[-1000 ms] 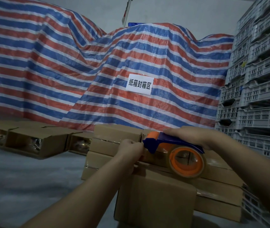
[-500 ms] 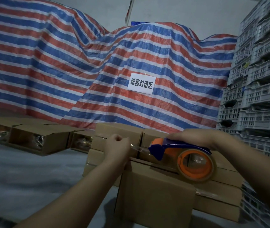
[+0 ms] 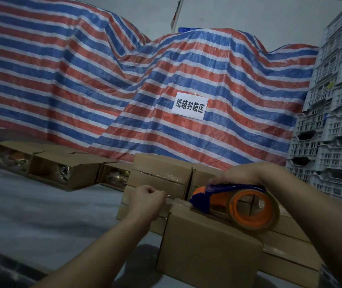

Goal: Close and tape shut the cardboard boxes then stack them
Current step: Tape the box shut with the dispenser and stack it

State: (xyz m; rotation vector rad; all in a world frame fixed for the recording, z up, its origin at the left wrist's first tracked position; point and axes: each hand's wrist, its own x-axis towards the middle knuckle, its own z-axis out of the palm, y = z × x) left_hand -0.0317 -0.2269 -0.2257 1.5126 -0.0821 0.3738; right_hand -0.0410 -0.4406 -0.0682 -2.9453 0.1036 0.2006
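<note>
Atop the taped stack of brown cardboard boxes (image 3: 159, 179), the unsealed nearest box (image 3: 207, 246) awaits tape as the left hand (image 3: 147, 201) pinches the clear strip (image 3: 173, 201) and the right hand (image 3: 243, 173) grips the blue-and-orange dispenser (image 3: 234, 201), open-sided boxes (image 3: 62, 171) remaining.

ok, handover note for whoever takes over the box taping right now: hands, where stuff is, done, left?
Left hand: pinches the free end of the clear tape, drawn out toward the left.
Right hand: grips the blue and orange tape dispenser from above, over the near box.
Near box: flaps closed, standing in front of the stack; no tape laid on it yet.
Done: the stacked boxes behind show tape across their seams.
Left: press the tape onto the near box, run it along, cut, stack it. The open boxes at the left, with contents showing, still need closing, taping and stacking.
</note>
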